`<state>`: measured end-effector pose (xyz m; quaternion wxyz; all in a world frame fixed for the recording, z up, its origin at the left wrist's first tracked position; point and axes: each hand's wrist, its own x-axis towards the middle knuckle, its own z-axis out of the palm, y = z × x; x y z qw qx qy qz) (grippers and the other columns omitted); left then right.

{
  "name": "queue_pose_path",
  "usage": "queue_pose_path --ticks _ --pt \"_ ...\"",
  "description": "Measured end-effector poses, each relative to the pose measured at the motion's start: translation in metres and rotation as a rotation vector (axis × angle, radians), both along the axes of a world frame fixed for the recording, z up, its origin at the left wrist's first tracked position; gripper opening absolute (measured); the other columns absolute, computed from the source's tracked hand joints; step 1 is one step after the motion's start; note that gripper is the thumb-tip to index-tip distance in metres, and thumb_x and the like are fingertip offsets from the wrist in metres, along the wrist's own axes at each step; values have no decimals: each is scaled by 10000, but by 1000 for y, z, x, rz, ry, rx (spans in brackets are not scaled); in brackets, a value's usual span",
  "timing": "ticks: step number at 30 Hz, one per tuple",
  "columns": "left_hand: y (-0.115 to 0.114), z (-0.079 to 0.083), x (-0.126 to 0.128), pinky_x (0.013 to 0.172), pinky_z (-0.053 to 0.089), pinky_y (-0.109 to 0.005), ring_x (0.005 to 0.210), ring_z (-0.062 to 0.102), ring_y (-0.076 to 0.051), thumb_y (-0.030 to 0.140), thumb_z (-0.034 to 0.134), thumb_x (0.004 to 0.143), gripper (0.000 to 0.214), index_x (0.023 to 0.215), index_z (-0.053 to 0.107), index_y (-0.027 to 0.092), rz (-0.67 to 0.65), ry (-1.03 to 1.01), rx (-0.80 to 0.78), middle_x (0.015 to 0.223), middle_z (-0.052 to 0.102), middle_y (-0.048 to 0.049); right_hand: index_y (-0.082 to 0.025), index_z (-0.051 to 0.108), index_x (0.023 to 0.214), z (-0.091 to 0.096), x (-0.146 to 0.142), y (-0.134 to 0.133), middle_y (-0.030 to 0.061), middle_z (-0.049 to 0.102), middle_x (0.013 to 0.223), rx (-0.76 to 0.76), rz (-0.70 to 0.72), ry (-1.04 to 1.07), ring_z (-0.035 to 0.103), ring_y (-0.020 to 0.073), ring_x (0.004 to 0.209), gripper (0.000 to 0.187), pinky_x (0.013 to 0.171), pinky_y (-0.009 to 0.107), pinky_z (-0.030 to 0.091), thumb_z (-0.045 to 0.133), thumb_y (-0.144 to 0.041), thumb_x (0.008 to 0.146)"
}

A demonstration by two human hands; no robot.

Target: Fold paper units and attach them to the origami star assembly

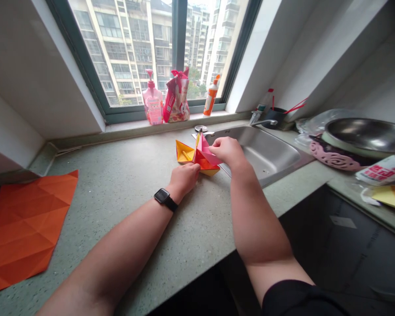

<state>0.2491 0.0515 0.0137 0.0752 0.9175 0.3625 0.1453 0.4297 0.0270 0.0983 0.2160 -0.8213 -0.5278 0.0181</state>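
A folded-paper piece (185, 153) in yellow, orange and pink stands on the counter just left of the sink, with pockets that open upward. My left hand (185, 178), a black watch on its wrist, is closed on the near edge of the folds; its fingertips are partly hidden. From the right, my right hand (228, 151) pinches the pink flap (209, 149) of the same piece between thumb and fingers.
Creased orange paper (29, 224) lies at the left. The steel sink (270, 153) has a faucet (263, 120) behind it. A pump bottle (153, 103), a red bag (177, 98) and an orange bottle (211, 97) line the sill. Right are a metal basin (368, 134) and a white packet (383, 170).
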Motion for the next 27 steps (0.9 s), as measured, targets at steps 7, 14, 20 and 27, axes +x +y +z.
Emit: queue_pose_path --ticks 7,14,20,27 --pt "1 -3 1 719 493 -313 964 754 -240 275 500 1120 259 1066 751 240 -1 -31 3 1134 796 -78 -220 863 860 5 -3 -4 82 829 867 12 -42 6 718 228 800 166 668 305 449 705 -263 832" --pt "0 -2 0 734 508 -319 960 751 -246 270 502 1118 265 1059 758 234 1 -40 9 1120 793 -89 -213 851 826 6 -3 -6 70 811 801 21 -26 25 702 210 743 141 652 287 452 723 -274 820" --pt "-1 -2 1 745 518 -313 954 747 -241 272 506 1113 258 1081 760 243 8 -35 0 1126 788 -88 -209 850 819 5 -2 -7 68 800 783 1 -11 17 698 215 741 148 662 296 460 707 -247 802" --pt "-2 -2 1 732 513 -321 953 751 -246 265 498 1114 263 1079 757 237 14 -34 7 1122 792 -86 -210 844 833 2 -3 -5 61 807 807 -20 -15 14 690 199 735 122 656 287 441 726 -226 813"
